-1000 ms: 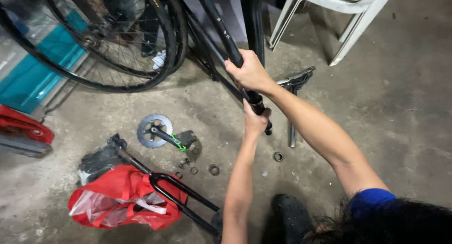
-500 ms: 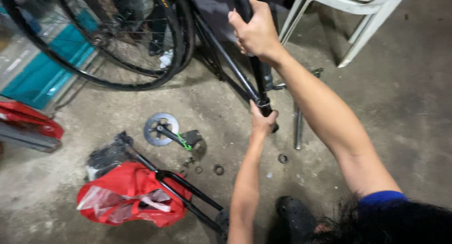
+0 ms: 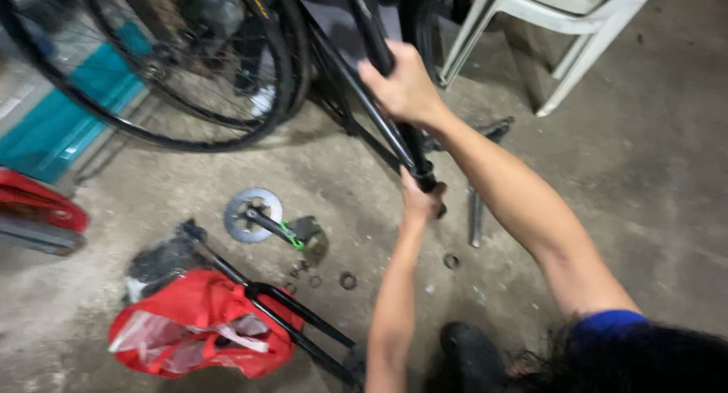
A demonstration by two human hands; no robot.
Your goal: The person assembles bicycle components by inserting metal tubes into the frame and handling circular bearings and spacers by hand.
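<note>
Hands both on black bike frame tube [image 3: 394,131], slanted above concrete floor [image 3: 622,203]: right hand [image 3: 406,86] wrapped around upper part, left hand [image 3: 421,199] clutching lower end. Crankset [image 3: 262,218], red bag [image 3: 201,325] nearby.

Both hands [image 3: 406,86] grip the black bicycle frame [image 3: 379,124].
</note>
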